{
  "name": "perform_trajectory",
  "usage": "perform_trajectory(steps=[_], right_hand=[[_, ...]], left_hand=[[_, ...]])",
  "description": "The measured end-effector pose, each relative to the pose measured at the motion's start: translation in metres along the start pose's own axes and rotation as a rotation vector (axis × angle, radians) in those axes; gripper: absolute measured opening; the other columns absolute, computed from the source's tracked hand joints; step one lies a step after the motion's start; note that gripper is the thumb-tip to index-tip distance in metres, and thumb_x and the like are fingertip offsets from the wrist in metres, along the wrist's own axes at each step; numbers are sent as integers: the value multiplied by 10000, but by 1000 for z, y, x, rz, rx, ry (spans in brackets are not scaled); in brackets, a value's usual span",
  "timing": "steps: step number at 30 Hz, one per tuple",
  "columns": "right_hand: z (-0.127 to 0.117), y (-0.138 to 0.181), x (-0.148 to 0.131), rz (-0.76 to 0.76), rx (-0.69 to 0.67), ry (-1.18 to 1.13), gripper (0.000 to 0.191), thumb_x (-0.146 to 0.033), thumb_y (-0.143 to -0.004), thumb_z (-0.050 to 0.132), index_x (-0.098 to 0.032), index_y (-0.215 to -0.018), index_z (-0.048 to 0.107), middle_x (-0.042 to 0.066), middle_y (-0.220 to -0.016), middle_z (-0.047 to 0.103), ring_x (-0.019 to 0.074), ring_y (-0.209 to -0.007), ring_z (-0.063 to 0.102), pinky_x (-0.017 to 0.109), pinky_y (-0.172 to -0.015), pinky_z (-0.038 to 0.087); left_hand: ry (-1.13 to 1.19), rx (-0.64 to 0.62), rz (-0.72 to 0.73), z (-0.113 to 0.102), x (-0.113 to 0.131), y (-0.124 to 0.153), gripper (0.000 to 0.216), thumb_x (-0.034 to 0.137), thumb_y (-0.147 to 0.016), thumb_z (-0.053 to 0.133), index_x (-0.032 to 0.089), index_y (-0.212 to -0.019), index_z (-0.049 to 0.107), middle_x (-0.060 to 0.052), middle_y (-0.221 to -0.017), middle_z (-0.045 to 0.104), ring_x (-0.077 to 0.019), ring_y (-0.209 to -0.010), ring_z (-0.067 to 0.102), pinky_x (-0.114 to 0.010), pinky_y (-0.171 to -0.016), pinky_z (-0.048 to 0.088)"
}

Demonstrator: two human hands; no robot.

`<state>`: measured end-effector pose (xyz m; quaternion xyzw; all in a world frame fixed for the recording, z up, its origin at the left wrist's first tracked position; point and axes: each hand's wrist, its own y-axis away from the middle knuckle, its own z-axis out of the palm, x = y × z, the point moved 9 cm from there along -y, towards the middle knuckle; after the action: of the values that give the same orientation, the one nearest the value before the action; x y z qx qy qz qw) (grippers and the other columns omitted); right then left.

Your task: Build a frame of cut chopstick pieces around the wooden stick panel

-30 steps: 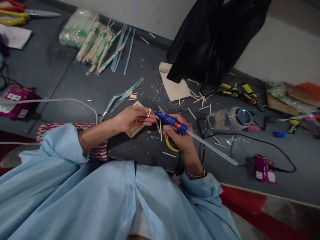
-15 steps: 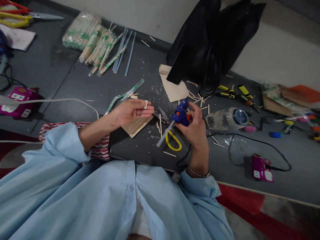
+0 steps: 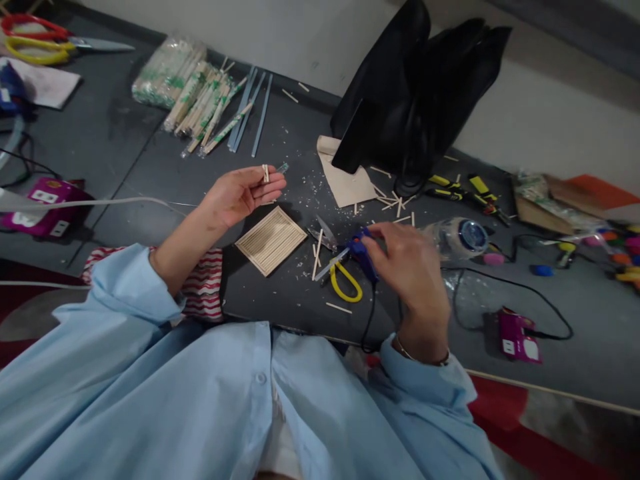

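My left hand (image 3: 243, 195) is raised palm up. Its thumb and forefinger pinch a short piece of wooden stick (image 3: 265, 173), while the other fingers extend. Below it on the table lies a small rectangular panel of side-by-side sticks (image 3: 271, 241). My right hand (image 3: 413, 267), slightly blurred, has its thumb and fingertips on the blue glue gun (image 3: 363, 253), a loose hold low over the table. A clear glue stick (image 3: 331, 264) juts from the gun's left side, above yellow-handled scissors (image 3: 346, 288). Cut stick pieces (image 3: 318, 255) lie beside the scissors.
Wrapped chopsticks (image 3: 207, 107) and grey-blue strips (image 3: 263, 115) lie at the back left. A black bag (image 3: 420, 87) stands against the wall. To the right are a plastic jar (image 3: 457, 238), cutters (image 3: 446, 188) and a purple box (image 3: 520, 337) with a cord.
My left hand has moved up and left with the stick piece, uncovering the panel. The glue gun has come down, and my right hand has shifted right and loosened around it.
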<state>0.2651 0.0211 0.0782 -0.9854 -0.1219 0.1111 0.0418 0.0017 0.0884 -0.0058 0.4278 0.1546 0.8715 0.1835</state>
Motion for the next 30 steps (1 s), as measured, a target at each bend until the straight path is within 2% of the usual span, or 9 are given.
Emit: perform_trajectory(steps=[1,3,8,10,13,19,24,27,30], right_hand=[[-2,-9,-15,-51,11,-51,216,-336,-943,511,-247,-928,707,87,-926,731,273,-934,642,405,-855,481],[8,-32,-44,-147,-27,-169,203,-302,-938,525,-244,-852,699,59,-895,731,235,-892,644,362,-830,471],[61,-98,-95,-241,-155,-305,177,-191,-896,545,-215,-900,720,24,-950,750,185,-852,642,303,-785,436],[80,-114,-114,-301,-217,-289,181,-162,-872,559,-198,-918,730,31,-973,749,184,-870,636,291,-770,422],[94,-128,-128,-314,-264,-204,191,-159,-866,562,-184,-905,747,52,-993,750,199,-897,636,294,-744,403],[112,-133,-137,-301,-354,-143,145,-172,-818,650,-181,-903,767,63,-970,754,219,-925,658,289,-742,425],[120,-132,-137,-285,-342,-102,115,-171,-833,628,-165,-808,740,112,-957,747,266,-948,668,336,-787,462],[107,-130,-122,-199,-286,-148,121,-147,-796,614,-165,-791,734,104,-918,745,255,-899,664,347,-786,472],[73,-121,-91,-39,-95,-412,86,-204,-792,635,-173,-765,711,54,-805,715,190,-771,630,320,-747,474]], left_hand=[[2,5,0,0,0,0,275,134,-986,461,86,-1179,651,-87,-919,769,-136,-914,751,-270,-937,572],[15,19,7,-1,0,0,282,136,-982,467,89,-1194,646,-88,-918,770,-144,-933,752,-272,-941,572],[63,69,50,-8,2,-4,289,143,-967,498,118,-1218,637,-93,-967,778,-156,-980,750,-279,-958,568],[58,97,60,-12,3,-6,268,142,-961,512,121,-1191,648,-95,-981,777,-158,-986,750,-275,-950,571],[53,144,79,-19,8,-9,225,146,-960,528,126,-1137,665,-90,-980,777,-158,-988,750,-259,-932,574],[106,136,118,-20,15,-10,253,169,-970,522,141,-1188,647,-77,-995,782,-166,-999,750,-274,-941,578],[101,119,97,-16,10,-7,276,148,-970,506,121,-1210,640,-94,-1012,780,-161,-1004,750,-271,-970,564],[103,99,79,-11,8,-3,308,146,-975,491,130,-1255,621,-97,-1049,776,-165,-1035,743,-290,-989,557],[98,56,38,-2,1,2,312,145,-975,486,123,-1255,623,-98,-1044,775,-170,-1027,745,-304,-978,564]])
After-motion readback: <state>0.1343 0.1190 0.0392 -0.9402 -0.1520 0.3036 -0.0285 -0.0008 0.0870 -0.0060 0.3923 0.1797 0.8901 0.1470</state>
